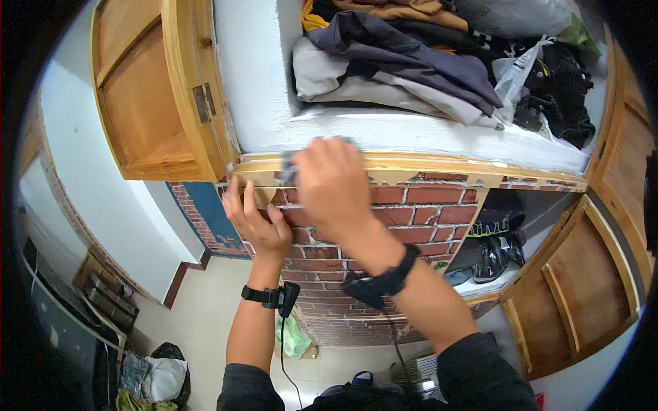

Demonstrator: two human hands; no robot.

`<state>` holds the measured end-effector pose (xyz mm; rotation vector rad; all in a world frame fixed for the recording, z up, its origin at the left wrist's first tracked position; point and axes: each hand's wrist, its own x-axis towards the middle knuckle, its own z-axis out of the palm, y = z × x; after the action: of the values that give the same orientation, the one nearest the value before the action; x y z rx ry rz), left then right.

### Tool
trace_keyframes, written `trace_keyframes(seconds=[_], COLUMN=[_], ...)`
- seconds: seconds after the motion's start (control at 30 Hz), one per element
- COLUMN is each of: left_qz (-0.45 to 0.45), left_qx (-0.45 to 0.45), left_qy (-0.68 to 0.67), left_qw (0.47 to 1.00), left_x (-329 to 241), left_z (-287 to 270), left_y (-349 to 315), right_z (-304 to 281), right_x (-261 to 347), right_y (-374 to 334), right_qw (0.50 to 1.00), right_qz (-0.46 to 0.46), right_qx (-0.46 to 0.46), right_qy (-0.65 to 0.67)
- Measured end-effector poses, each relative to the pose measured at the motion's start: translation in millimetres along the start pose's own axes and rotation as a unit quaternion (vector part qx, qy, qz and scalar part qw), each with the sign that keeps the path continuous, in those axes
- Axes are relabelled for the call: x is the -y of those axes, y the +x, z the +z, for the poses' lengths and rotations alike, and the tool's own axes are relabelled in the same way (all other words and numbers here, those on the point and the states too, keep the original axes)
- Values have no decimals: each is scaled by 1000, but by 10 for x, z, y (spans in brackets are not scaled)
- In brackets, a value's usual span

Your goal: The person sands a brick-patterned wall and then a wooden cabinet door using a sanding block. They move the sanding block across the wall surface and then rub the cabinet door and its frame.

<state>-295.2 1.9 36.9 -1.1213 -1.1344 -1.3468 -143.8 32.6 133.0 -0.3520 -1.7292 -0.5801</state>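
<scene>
My right hand (334, 181), smeared by motion, is closed over a blurred grey rag-like piece (290, 164). It presses this piece against the wooden frame strip (425, 166) under the cupboard opening. Whether the piece is cloth or some kind of pad, I cannot make out. To its left, my left hand (257, 216) lies with fingers apart on the strip's lower edge and the brick-patterned panel (404, 216) below. The panel's top edge looks ragged, with bare wood showing. Each wrist wears a black band with a small device and a cable.
Folded clothes (397, 65) and plastic bags fill the white shelf above the strip. A wooden door (147, 89) stands open at left, another (582, 288) at lower right beside a compartment with dark items (497, 233). Bags (164, 377) lie on the tiled floor (205, 322).
</scene>
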Motion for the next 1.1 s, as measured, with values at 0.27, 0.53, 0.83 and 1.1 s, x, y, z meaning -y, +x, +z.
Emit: trace_keyframes(seconds=[0.27, 0.53, 0.83, 1.1], left_qz=[29, 30, 34, 38], left_qx=[43, 37, 133, 60], left_qy=[0, 2, 18, 34], left_qw=[999, 999, 990, 997], left_x=[-66, -54, 299, 17], left_z=[-33, -10, 104, -27], left_y=[81, 62, -240, 10], right_z=[-1187, -484, 551, 18], right_x=[-1162, -413, 564, -42], right_y=[-400, -223, 292, 98], right_qw=[976, 997, 994, 1000], right_qz=[164, 71, 35, 23], right_qx=[-78, 11, 30, 4], right_qy=[-119, -35, 96, 10])
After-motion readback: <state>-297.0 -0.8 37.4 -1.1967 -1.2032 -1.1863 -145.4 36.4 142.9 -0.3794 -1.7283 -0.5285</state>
